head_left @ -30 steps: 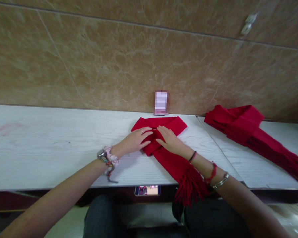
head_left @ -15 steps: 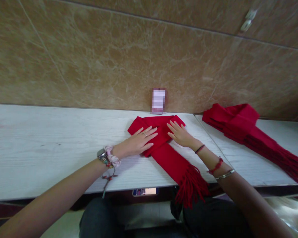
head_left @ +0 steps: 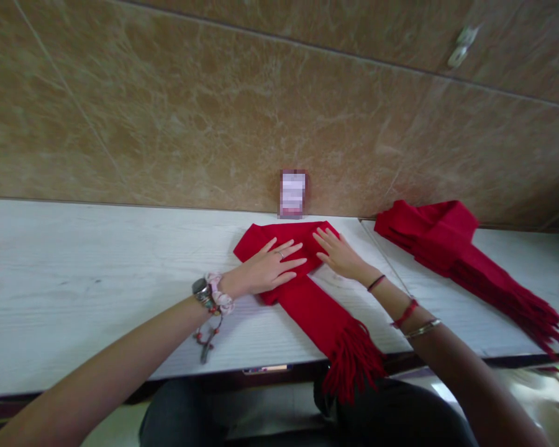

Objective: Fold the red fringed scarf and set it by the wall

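Observation:
A folded red scarf (head_left: 310, 310) lies on the white table, its fringed end hanging over the front edge. My left hand (head_left: 272, 267) rests flat on the folded part, fingers spread, with a ring on one finger. On the scarf's right upper corner lies my right hand (head_left: 339, 254), its fingers stretched out and touching the cloth. Part of the fold is hidden under both hands.
More red scarves (head_left: 440, 242) lie stacked to the right, against the tan wall (head_left: 190, 112). A small blurred card-like object (head_left: 292, 194) stands at the wall behind the scarf. The white tabletop (head_left: 74, 279) has a seam on the right. A phone (head_left: 266, 369) shows below its front edge.
My left hand has slid slightly to the right across the scarf. My right hand stays on the corner. The whole view has shifted a little.

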Tool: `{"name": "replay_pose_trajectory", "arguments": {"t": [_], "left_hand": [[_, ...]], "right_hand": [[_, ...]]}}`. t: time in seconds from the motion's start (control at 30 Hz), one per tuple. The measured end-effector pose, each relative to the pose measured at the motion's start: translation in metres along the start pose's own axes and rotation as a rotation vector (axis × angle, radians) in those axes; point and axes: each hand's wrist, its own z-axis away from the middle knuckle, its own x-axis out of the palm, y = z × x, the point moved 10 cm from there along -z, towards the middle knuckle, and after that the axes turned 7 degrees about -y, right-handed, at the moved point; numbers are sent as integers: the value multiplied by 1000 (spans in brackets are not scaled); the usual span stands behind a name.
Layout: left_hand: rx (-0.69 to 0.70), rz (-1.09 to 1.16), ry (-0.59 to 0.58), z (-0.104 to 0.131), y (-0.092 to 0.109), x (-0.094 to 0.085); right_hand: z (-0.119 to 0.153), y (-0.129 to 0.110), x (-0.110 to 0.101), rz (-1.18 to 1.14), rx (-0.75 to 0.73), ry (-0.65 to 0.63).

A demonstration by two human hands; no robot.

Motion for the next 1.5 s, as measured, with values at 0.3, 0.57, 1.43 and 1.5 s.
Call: {"name": "replay_pose_trajectory", "arguments": {"t": [0.3,0.57,1.43,1.5], "left_hand": [[-24,56,20,-13,2,8],[-294,-46,-17,-65,19,-8],[-189,95,-34,-75,16,13],[-98,106,-88,-78,22,11]], "right_hand": [[15,50,-1,91,-35,74],[14,22,-9,124,-352,125],[7,19,-5,15,-358,-39],[6,18,-9,-8,-340,-27]]}}
